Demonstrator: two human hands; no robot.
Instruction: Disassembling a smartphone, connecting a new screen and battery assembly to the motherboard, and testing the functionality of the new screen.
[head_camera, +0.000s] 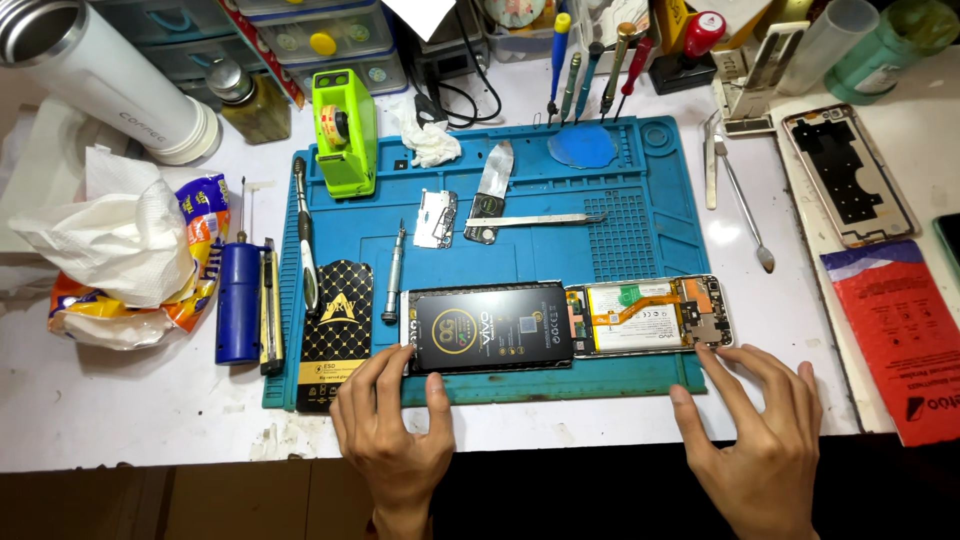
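Left hand (395, 425) flat, fingers loose, touching the black screen (490, 327) at the blue mat's (560, 215) near edge; right hand (755, 430) open, fingertips on the phone (650, 317) just right of the screen.

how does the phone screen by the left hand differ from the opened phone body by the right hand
The phone screen is a closed black panel with gold print, while the opened phone body is uncovered, showing a pale battery, an orange ribbon cable and small circuit parts. The left hand touches the screen at its near left corner; the right hand touches the body at its right end. Both lie flat, end to end, on the blue mat.
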